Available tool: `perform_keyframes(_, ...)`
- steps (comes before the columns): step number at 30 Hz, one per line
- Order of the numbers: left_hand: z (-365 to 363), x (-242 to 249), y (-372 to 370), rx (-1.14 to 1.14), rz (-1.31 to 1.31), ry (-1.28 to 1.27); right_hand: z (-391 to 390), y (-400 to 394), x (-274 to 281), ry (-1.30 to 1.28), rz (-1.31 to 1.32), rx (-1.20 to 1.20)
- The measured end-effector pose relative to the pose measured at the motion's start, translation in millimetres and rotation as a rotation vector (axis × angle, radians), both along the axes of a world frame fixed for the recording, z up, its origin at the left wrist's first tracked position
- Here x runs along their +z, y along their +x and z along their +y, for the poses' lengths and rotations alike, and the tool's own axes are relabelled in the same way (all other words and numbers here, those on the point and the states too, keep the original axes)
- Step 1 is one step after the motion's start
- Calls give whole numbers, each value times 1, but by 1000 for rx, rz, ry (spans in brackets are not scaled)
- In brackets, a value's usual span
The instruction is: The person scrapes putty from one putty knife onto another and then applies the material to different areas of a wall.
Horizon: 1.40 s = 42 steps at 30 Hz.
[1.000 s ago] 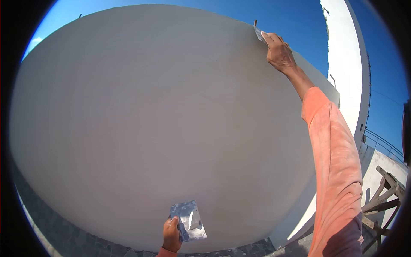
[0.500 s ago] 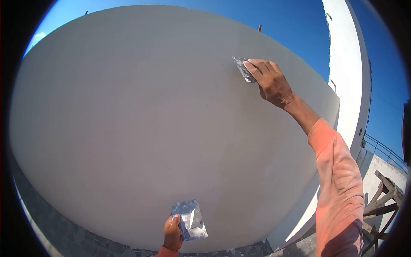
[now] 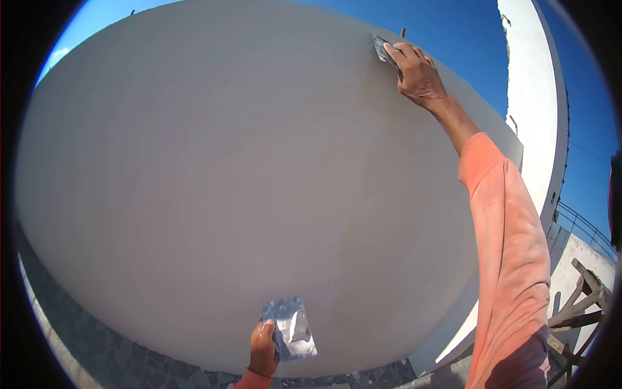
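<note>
High up near the top edge of a grey plastered wall (image 3: 214, 181), my right hand (image 3: 418, 74) is closed around a metal scraper blade (image 3: 382, 52). The blade's edge lies against the wall face. Low in the view, my left hand (image 3: 263, 347) grips a wider metal plate scraper (image 3: 289, 327), thumb over its face. Some white paste sits on that plate, which is held tilted in front of the wall. A darker, damp-looking band runs down the wall's right part, below my right hand.
A white pillar (image 3: 532, 97) rises at the right. Behind it are a low white wall (image 3: 586, 253) and a metal railing (image 3: 586, 227). A wooden trestle (image 3: 580, 308) stands at the lower right. Dark stone paving (image 3: 123, 350) runs along the wall's foot.
My right hand has slid the scraper upward and slightly right along the wall, close to its top edge. The left hand with its plate stays almost where it was.
</note>
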<state>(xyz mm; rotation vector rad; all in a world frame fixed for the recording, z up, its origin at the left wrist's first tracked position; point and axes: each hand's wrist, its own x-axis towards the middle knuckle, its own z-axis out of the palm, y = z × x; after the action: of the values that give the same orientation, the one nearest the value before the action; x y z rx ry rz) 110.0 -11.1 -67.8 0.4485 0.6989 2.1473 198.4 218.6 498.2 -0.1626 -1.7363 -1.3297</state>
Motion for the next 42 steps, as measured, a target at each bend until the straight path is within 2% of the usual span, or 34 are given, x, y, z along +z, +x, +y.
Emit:
perform_keyframes(15, 2, 1, 0, -11, -7, 9, -4, 20, -192, 97, -42, -45)
perform_keyframes(19, -3, 8, 1, -21, 12, 9, -11, 26, -238, 83, -94, -115)
perform_keyframes(22, -3, 10, 1, -35, -6, 6, -18, 42, -253, 26, -210, -56)
perform_keyframes(24, -1, 8, 1, -26, -25, 1, -26, 49, -240, 2, -248, 37)
perform_keyframes(26, -1, 8, 1, -22, -4, 34, -31, 55, -192, 54, -144, 64)
perform_keyframes(30, 0, 2, -2, -50, -1, 54, 8, 60, -67, 25, 107, 11)
perform_keyframes(33, 4, -12, -9, -70, 28, 84, 21, 60, -23, -125, 201, -64)
perform_keyframes(36, -1, 0, -3, -54, 10, 35, 27, 59, -19, -201, 176, -61)
perform_keyframes(42, 2, -6, -5, -28, 21, 18, 20, 52, -97, -50, 71, 27)
